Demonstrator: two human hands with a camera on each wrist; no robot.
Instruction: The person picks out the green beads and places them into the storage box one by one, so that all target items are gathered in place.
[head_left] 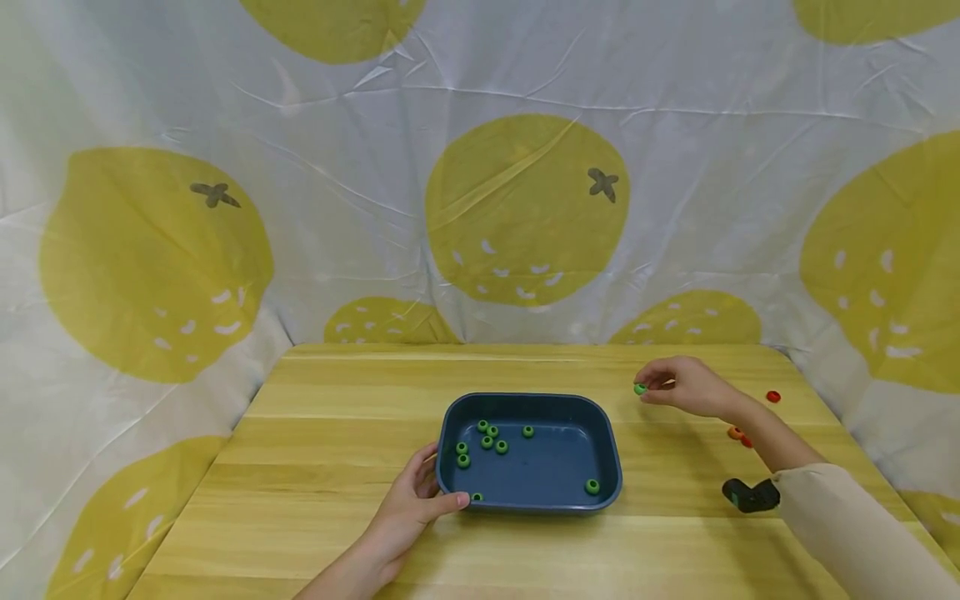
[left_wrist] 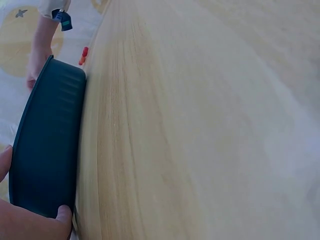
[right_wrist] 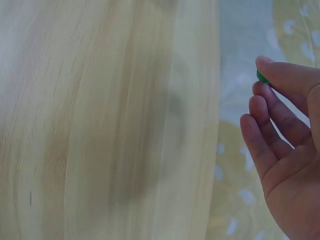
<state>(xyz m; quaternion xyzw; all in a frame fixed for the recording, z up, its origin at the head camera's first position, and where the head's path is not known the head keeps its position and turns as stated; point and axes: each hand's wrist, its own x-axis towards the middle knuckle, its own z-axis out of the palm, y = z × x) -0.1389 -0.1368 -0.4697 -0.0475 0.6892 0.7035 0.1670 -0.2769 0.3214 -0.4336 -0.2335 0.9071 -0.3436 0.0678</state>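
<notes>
A dark blue rectangular tray [head_left: 540, 467] stands on the wooden table, with several green beads [head_left: 502, 447] on its floor. My left hand [head_left: 408, 504] grips its left front corner, thumb over the rim; in the left wrist view the tray's outer wall [left_wrist: 47, 140] shows beside that thumb. Beyond the tray's right end, my right hand [head_left: 686, 387] is raised over the table. It pinches one green bead [head_left: 640, 389] between thumb and fingertips. The right wrist view shows that green bead [right_wrist: 262, 77] partly covered by the thumb, with the other fingers curved below.
Right of the tray lie a red bead [head_left: 773, 397] and an orange bead [head_left: 735, 432] with red beside it, close to the right forearm. A black device [head_left: 752, 496] is at the right wrist. A lemon-print curtain [head_left: 525, 208] hangs behind the wooden table [head_left: 345, 450].
</notes>
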